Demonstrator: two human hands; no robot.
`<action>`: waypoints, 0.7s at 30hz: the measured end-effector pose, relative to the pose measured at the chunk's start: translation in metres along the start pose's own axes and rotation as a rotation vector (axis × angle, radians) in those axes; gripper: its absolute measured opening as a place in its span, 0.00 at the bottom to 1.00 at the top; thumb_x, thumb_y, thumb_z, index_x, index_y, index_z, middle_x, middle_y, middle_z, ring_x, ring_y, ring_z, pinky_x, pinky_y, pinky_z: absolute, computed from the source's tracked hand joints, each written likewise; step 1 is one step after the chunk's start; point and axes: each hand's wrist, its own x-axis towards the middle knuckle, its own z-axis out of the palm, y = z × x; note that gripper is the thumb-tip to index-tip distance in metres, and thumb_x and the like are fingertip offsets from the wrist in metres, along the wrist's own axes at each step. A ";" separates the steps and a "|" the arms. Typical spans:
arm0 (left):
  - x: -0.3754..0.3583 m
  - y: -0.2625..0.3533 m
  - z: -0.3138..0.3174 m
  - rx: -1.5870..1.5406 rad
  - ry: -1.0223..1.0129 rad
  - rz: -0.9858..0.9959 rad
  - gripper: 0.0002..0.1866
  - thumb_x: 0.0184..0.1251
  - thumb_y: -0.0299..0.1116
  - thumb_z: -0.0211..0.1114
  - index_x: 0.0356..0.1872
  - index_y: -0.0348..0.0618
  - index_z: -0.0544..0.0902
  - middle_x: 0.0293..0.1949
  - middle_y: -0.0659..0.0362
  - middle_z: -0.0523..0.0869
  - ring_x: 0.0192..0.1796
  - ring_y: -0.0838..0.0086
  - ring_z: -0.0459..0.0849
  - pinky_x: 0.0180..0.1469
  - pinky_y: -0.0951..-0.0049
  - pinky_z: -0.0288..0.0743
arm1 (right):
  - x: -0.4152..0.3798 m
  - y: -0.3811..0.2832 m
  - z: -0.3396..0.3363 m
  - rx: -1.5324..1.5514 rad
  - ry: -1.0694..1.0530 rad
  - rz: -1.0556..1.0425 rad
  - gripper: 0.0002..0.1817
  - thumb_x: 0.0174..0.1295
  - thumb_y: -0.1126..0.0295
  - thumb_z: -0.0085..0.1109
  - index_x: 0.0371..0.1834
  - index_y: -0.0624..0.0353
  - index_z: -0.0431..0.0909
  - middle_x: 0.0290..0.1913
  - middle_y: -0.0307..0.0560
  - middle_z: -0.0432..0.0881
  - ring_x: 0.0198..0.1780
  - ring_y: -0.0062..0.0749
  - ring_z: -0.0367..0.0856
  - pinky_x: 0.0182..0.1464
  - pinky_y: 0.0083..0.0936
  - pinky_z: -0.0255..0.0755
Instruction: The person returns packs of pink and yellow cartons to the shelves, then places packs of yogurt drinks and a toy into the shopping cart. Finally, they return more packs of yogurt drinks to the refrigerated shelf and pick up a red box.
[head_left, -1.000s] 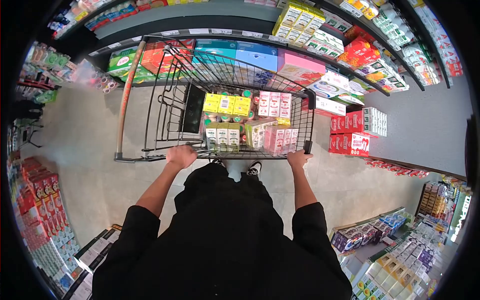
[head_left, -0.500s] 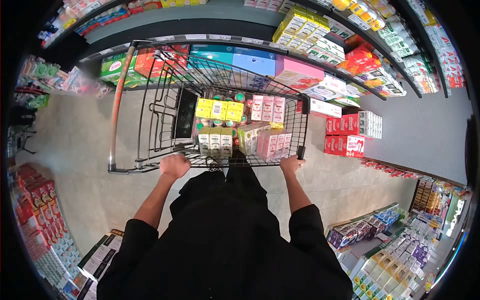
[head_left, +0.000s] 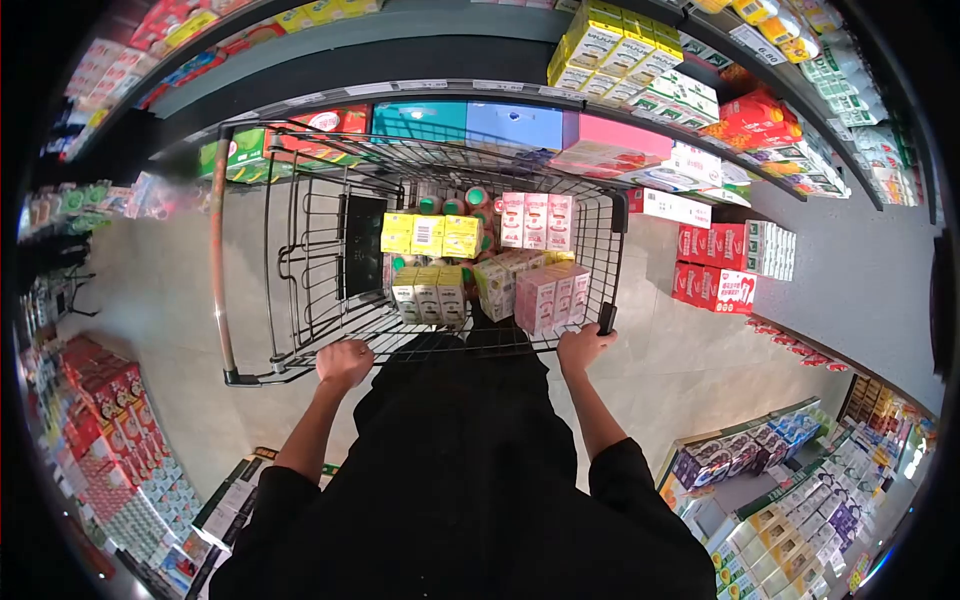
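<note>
A black wire shopping cart (head_left: 300, 228) stands sideways across my front, its orange handlebar (head_left: 219, 255) at the left. My left hand (head_left: 345, 364) is closed around the near top rim. Near the cart's right corner, my right hand (head_left: 585, 350) grips the same rim beside a black corner cap (head_left: 607, 319). Inside lie yellow drink cartons (head_left: 428, 235), pale green-topped cartons (head_left: 430, 294), pink-and-white cartons (head_left: 537, 220) and a pink pack (head_left: 552, 298). Bottles with green caps (head_left: 476, 197) show between them, partly hidden.
Beyond the cart runs a shelf with teal boxes (head_left: 420, 122), blue boxes (head_left: 515, 128) and pink boxes (head_left: 612, 143). Red cartons (head_left: 712, 283) stand at the right. Stacked goods (head_left: 130, 430) rise at the lower left, and more packs (head_left: 745, 450) at the lower right.
The cart's handlebar end has swung slightly toward me, and both hands sit a little lower in view, still on the rim. The red cartons have shifted rightward in view.
</note>
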 end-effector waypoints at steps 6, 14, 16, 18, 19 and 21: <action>-0.001 0.005 -0.002 0.018 -0.002 -0.052 0.12 0.54 0.44 0.55 0.31 0.58 0.86 0.33 0.58 0.86 0.40 0.62 0.84 0.43 0.63 0.76 | 0.005 -0.009 -0.008 0.049 -0.006 -0.041 0.15 0.46 0.81 0.51 0.41 0.69 0.69 0.65 0.78 0.41 0.58 0.71 0.60 0.59 0.49 0.60; 0.003 0.021 -0.012 0.038 0.003 -0.092 0.12 0.54 0.44 0.55 0.32 0.59 0.86 0.33 0.58 0.86 0.39 0.62 0.84 0.43 0.63 0.76 | 0.022 -0.019 -0.004 0.106 0.052 -0.126 0.13 0.46 0.81 0.53 0.37 0.64 0.69 0.63 0.76 0.46 0.59 0.72 0.59 0.59 0.50 0.59; 0.004 0.022 -0.011 0.031 0.007 -0.104 0.12 0.55 0.44 0.55 0.32 0.59 0.86 0.33 0.58 0.86 0.39 0.62 0.84 0.43 0.64 0.76 | 0.025 -0.023 -0.006 0.112 0.040 -0.115 0.12 0.46 0.81 0.53 0.37 0.64 0.69 0.64 0.75 0.46 0.59 0.71 0.58 0.60 0.50 0.58; 0.004 0.022 -0.012 0.013 0.029 -0.116 0.12 0.55 0.45 0.55 0.33 0.59 0.86 0.33 0.58 0.86 0.39 0.62 0.84 0.43 0.64 0.76 | 0.030 -0.028 -0.007 0.128 0.040 -0.139 0.12 0.46 0.81 0.54 0.37 0.63 0.70 0.64 0.74 0.47 0.60 0.71 0.57 0.60 0.49 0.58; 0.006 0.019 -0.008 0.014 0.046 -0.119 0.11 0.55 0.45 0.56 0.32 0.59 0.86 0.33 0.58 0.86 0.39 0.62 0.84 0.42 0.64 0.76 | 0.033 -0.030 -0.005 0.132 0.037 -0.147 0.12 0.46 0.81 0.54 0.37 0.63 0.70 0.64 0.74 0.47 0.60 0.71 0.57 0.60 0.49 0.58; 0.009 0.017 -0.006 0.003 0.047 -0.134 0.11 0.54 0.44 0.56 0.32 0.59 0.86 0.33 0.57 0.86 0.38 0.62 0.84 0.42 0.64 0.76 | 0.039 -0.034 -0.004 0.136 0.049 -0.206 0.12 0.47 0.80 0.55 0.37 0.63 0.70 0.64 0.74 0.47 0.61 0.72 0.57 0.61 0.50 0.58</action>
